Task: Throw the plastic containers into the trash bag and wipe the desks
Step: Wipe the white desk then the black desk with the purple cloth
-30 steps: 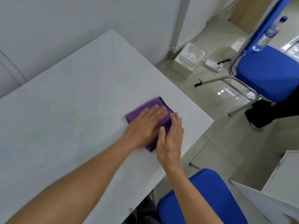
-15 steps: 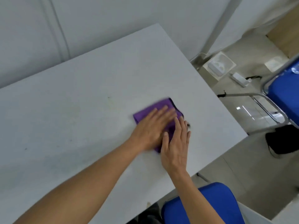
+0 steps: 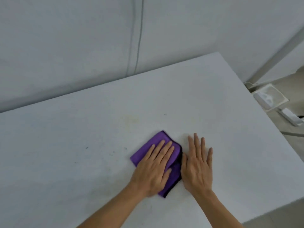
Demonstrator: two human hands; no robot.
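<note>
Your left hand (image 3: 153, 170) lies flat on the purple cloth (image 3: 157, 140), fingers straight and close together, pressing it onto the desk (image 3: 82, 153). Your right hand (image 3: 197, 165) lies flat on the bare desk surface just beside the cloth, fingers straight and slightly spread, with its thumb against the cloth's dark right edge. Neither hand grips anything.

The cloth is folded, with one corner pointing toward the far edge of the desk. It sits right of the desk's centre, nearer to the near edge than to the far one.

Edges: the far edge of the desk runs along the wall (image 3: 65, 46), rising toward the right to a corner. From that corner the right edge runs down and out of view. A short stretch of the near edge shows at lower right.

Open surface lies to the left of the cloth, marked with small dark specks, and ahead of it, where there is a faint yellowish stain (image 3: 131, 119). Past the right edge, a white box (image 3: 271, 97) and a power strip (image 3: 291, 119) lie on the floor
</note>
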